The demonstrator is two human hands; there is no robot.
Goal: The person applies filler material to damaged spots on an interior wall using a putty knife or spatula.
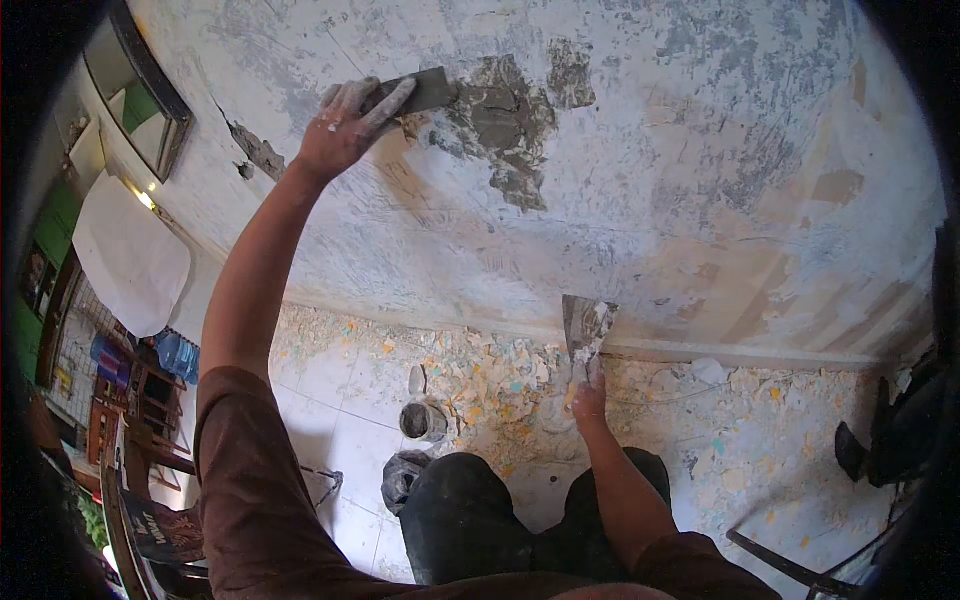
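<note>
My left hand (350,125), dusted white, grips a flat metal scraper (425,88) pressed against the wall (680,140) at the upper left edge of a grey, rough patch of filler (510,130). Low on my right, my right hand (587,395) is closed round the handle of a wide putty knife (585,325), its blade smeared with white material and held in front of the lower wall. An open container (423,420) with grey contents stands on the floor by my left knee. A cracked, broken spot (255,150) shows in the wall to the left.
Peeled paint flakes (500,390) litter the tiled floor (350,440) along the wall's foot. A framed mirror (180,130) is at upper left, with a white sheet (125,255) below it. Wooden furniture (140,440) stands at left, dark objects (890,430) at right.
</note>
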